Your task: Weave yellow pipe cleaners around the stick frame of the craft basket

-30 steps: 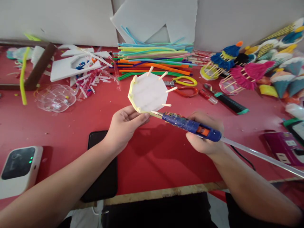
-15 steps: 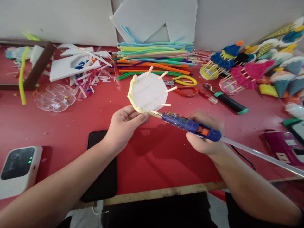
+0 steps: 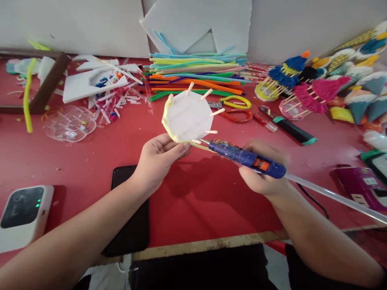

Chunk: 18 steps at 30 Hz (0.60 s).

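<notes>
My left hand [image 3: 165, 155] is closed on the lower edge of a white many-sided board [image 3: 192, 117], thumb in front and fingers behind. Several short wooden sticks stand up around the board's rim. A pale yellow pipe cleaner [image 3: 165, 117] runs along its left and lower edge, and its loose end trails right under the glue gun. My right hand [image 3: 261, 169] is wrapped round a blue hot glue gun [image 3: 236, 155] with a long clear glue stick [image 3: 335, 197] out of its back. The gun's metal nozzle is by the stick at the board's lower right edge.
Behind the board lie many coloured pipe cleaners [image 3: 196, 76] and scissors [image 3: 237, 114]. A phone [image 3: 130, 217] rests under my left forearm. To the right are a cutter knife [image 3: 294, 131], yarn-covered stick pieces [image 3: 319, 94] and a purple box [image 3: 361, 187]. A clear tray [image 3: 71, 125] sits left.
The glue gun and my right hand have shifted slightly right, so the nozzle sits a little further along. My left hand and the board have barely moved.
</notes>
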Each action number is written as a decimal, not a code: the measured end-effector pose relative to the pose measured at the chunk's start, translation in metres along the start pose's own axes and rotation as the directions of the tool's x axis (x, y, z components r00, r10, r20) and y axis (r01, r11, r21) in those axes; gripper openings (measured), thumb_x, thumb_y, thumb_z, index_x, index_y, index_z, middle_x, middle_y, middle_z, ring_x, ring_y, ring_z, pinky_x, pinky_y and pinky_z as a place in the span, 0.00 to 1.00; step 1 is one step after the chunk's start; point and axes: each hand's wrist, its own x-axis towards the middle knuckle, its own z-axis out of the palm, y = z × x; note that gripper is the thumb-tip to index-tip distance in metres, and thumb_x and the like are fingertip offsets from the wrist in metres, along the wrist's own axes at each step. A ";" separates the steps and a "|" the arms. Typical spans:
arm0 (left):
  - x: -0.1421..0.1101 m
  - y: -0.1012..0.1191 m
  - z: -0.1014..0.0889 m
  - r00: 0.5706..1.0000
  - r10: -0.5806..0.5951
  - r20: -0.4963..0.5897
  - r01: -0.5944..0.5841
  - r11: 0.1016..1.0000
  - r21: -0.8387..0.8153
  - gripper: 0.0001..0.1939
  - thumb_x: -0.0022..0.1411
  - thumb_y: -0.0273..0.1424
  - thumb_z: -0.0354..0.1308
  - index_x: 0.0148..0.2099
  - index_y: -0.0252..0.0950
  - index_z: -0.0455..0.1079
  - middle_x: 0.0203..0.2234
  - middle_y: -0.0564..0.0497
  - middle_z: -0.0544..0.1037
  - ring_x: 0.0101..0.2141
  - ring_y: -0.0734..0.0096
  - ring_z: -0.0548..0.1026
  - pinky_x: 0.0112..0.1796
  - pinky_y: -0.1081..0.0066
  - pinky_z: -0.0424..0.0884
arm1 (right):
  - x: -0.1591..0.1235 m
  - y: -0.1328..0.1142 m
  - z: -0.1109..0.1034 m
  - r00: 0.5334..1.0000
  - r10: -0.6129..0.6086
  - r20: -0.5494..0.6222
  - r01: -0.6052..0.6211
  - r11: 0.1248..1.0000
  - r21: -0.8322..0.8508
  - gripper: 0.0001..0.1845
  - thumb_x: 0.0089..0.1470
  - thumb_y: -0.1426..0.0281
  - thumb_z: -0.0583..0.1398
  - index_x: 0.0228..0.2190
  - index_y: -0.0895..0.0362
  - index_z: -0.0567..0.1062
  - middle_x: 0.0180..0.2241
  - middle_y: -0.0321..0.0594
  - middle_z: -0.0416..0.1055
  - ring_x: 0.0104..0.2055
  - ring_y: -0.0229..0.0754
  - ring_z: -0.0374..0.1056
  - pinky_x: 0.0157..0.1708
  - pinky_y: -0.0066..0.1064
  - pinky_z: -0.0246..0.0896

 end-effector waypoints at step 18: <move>-0.001 0.001 0.001 0.999 -0.015 -0.046 0.017 0.999 0.047 0.13 0.54 0.31 0.75 0.43 0.38 0.83 0.41 0.47 0.87 0.42 0.67 0.84 0.45 0.72 0.80 | -0.001 -0.003 0.000 0.999 0.053 -0.010 -0.053 0.999 -0.001 0.09 0.43 0.75 0.59 0.24 0.51 0.63 0.20 0.32 0.60 0.22 0.38 0.57 0.20 0.32 0.55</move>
